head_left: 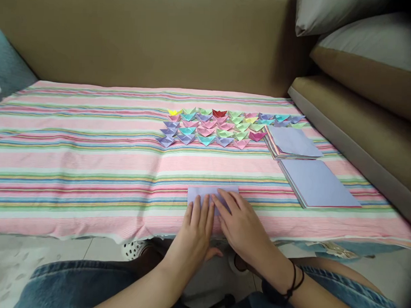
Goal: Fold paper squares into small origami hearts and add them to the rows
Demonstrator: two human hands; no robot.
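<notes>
A lavender sheet of paper [195, 192], seemingly folded into a rectangle, lies flat near the front edge of the striped cloth. My left hand [196, 228] presses on its lower part with the fingers stretched out flat. On its right side rests my right hand [238, 218], fingers extended across the paper and pointing up-left. The fingertips of both hands nearly meet at the middle. Part of the paper is hidden under my hands.
Several rows of small folded paper boats [206, 131] in many colours stand further back. To the right lie two stacks of coloured paper, a nearer stack [321, 185] and a farther stack [295, 141]. Brown cushions [361, 128] border the right side; a brown backrest [145, 39] rises behind.
</notes>
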